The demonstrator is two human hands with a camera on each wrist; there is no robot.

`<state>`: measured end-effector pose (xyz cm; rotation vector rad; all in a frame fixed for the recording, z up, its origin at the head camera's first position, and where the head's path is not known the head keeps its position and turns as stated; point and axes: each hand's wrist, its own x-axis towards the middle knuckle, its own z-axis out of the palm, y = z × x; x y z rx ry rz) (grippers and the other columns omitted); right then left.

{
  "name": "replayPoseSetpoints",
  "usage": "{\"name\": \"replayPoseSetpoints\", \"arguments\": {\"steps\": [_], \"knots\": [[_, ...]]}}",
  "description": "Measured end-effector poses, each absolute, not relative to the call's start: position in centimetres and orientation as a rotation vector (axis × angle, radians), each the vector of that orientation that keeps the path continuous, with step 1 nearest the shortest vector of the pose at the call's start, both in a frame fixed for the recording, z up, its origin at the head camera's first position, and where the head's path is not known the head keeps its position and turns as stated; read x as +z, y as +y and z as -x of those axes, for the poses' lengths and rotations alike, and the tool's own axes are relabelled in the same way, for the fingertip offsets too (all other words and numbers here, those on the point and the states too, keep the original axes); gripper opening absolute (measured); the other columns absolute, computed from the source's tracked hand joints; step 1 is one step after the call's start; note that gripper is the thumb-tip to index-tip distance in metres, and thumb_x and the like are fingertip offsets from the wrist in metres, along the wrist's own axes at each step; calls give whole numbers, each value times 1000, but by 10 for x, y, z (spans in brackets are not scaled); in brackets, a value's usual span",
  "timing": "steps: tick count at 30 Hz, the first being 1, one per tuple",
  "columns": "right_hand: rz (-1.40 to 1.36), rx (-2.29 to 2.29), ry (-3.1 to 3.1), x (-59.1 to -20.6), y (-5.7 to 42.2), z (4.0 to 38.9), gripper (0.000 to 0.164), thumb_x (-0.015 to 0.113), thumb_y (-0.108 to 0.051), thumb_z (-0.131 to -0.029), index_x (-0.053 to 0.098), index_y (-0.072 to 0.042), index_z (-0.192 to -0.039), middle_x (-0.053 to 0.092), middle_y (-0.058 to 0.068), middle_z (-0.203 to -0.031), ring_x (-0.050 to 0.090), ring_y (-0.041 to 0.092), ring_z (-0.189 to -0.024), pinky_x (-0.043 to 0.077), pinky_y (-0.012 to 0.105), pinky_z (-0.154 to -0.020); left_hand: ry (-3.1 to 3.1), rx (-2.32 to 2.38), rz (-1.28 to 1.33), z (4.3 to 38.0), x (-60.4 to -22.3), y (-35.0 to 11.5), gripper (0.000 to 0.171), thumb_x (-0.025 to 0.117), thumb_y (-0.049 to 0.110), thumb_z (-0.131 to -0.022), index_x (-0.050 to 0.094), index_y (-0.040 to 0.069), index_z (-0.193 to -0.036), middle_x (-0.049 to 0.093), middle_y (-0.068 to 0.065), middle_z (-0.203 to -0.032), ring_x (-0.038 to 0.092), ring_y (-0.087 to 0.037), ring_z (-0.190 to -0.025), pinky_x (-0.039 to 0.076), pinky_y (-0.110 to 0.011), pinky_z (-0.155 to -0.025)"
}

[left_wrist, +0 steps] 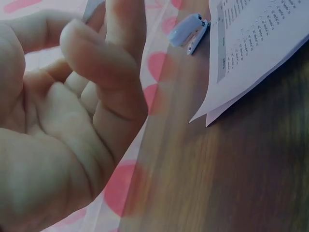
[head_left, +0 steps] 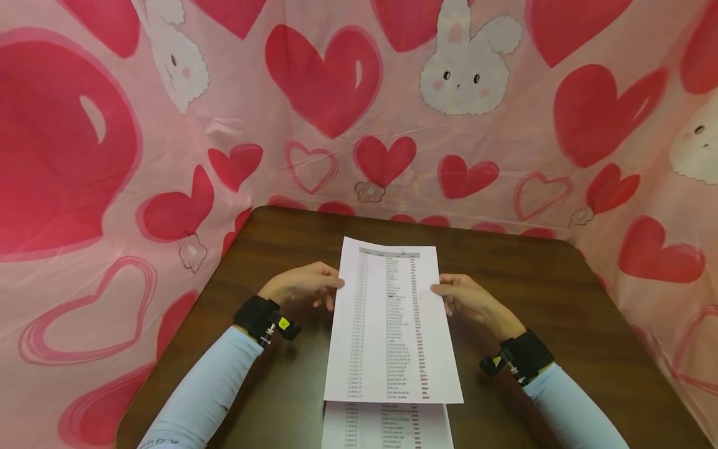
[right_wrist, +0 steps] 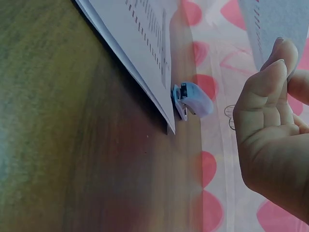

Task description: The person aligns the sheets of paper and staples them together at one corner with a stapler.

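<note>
A printed sheet of paper (head_left: 376, 324) with a table of text hangs upright between my hands in the head view. My left hand (head_left: 305, 284) pinches its left edge between thumb and fingers. On the opposite edge, my right hand (head_left: 468, 296) pinches it the same way; the right wrist view shows this held corner (right_wrist: 270, 29) clearly. Other printed sheets (head_left: 387, 427) lie below on the table, partly covered by the held one. Past their far end stands a pale blue stapler (left_wrist: 186, 31), seen in both wrist views and hidden behind the held sheet in the head view.
The dark wooden table (head_left: 538, 280) has rounded far corners. A pink cloth (head_left: 392, 118) with hearts and rabbits hangs behind it and along the sides. Each wrist wears a black strap (head_left: 255, 317) with a small camera.
</note>
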<state>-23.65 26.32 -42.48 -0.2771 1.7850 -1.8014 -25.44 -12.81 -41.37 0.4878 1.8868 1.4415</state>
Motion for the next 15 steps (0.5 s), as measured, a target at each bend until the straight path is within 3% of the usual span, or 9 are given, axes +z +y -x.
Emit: {"name": "replayPoseSetpoints", "arguments": {"steps": [6, 15], "knots": [[294, -1749, 1823, -429, 264, 231, 15, 56, -14, -100, 64, -6, -110, 75, 3, -93, 58, 11, -57, 46, 20, -51, 1875, 1337, -562, 252, -412, -131, 24, 61, 25, -97, 72, 4, -102, 73, -15, -83, 70, -28, -66, 44, -23, -47], [371, -1687, 1835, -433, 264, 223, 18, 54, -15, -100, 61, -3, -112, 75, 4, -93, 59, 10, -55, 46, 20, -52, 1803, 1264, -660, 247, -412, -136, 25, 63, 25, -96, 72, 2, -97, 74, -17, -82, 71, -23, -65, 44, -23, -47]]}}
